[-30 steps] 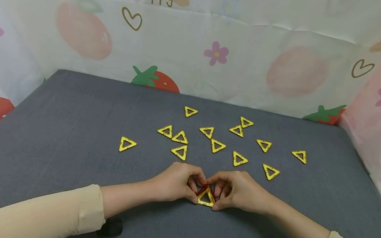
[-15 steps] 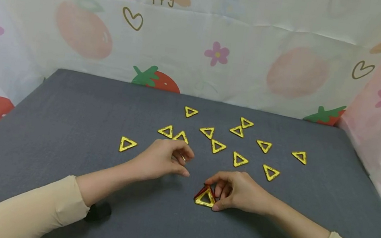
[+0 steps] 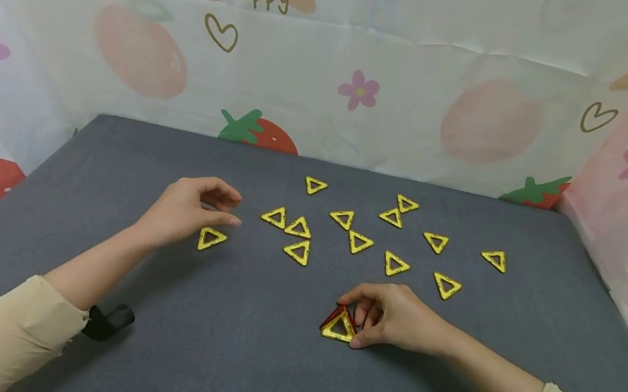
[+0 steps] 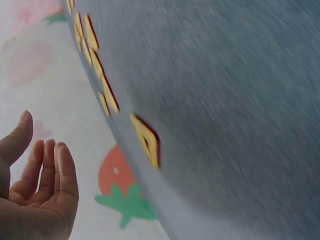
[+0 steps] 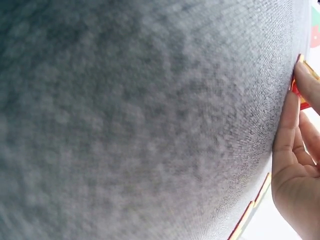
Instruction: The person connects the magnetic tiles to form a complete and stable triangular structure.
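Near the front middle of the table stands a small pyramid of triangular magnetic tiles (image 3: 335,335), yellow in front with red edges behind. My right hand (image 3: 398,316) holds its right side between thumb and fingers; the right wrist view shows the fingertips on the tile edges. My left hand (image 3: 188,208) hovers at the left, fingers loosely bent and thumb apart, with nothing in its grasp. Just below it in the head view lies a single yellow triangular tile (image 3: 211,239), partly behind the hand. In the left wrist view that tile (image 4: 147,140) lies flat, apart from the fingers.
Several more yellow triangular tiles lie flat across the back middle and right, including a touching group (image 3: 299,227) and a far-right tile (image 3: 494,260). The grey cloth-covered table (image 3: 243,360) ends at a printed curtain (image 3: 305,87).
My left hand has let go of the pyramid and moved left and away from me, to the lone tile. The right hand stays on the pyramid.
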The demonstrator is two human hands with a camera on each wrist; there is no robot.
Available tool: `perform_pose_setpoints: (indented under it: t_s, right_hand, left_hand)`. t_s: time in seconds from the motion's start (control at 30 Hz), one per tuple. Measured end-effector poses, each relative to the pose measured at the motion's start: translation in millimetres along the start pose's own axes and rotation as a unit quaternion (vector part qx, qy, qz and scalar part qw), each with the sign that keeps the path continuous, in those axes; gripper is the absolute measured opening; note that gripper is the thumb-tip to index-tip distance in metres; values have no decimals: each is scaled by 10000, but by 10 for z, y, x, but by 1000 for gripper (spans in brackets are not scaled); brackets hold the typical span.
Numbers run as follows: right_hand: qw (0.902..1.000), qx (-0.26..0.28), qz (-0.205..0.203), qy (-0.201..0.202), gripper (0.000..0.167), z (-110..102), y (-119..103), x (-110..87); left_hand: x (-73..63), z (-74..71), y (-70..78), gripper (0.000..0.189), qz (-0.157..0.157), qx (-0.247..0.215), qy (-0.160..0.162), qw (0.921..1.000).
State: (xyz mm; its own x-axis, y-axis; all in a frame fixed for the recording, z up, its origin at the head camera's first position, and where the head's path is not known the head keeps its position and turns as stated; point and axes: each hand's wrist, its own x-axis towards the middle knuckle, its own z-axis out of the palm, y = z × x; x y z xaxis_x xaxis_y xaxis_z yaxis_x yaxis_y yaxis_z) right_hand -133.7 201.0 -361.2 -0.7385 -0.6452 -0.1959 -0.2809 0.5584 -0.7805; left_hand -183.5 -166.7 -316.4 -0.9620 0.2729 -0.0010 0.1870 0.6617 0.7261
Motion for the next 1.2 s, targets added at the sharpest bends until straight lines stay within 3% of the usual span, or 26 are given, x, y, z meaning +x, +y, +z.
perform_pose_setpoints:
  t_s: [0.2, 0.43, 0.63, 0.9, 1.2]
  right_hand:
    - [10000, 22, 17, -12, 49, 4, 4, 3]
    - [10000, 10, -11, -6, 49, 9, 6, -3]
    - [10000, -14, -8, 9, 50, 9, 2, -10]
    - [10000, 6, 23, -4, 50, 0, 1, -11]
    - [10000, -29, -27, -16, 50, 0, 7, 1]
  left_hand:
    - [-39, -161, -162, 45, -319, 18, -52, 9995]
    - [-32, -226, -383, 61, -257, 181, -967, 9948]
    - [-8, -244, -618, 63, -340, 138, -1357, 9901]
    - [23, -242, -731, 57, -245, 69, -1337, 9907]
    - [6, -185, -743, 53, -30, 395, -1173, 9923]
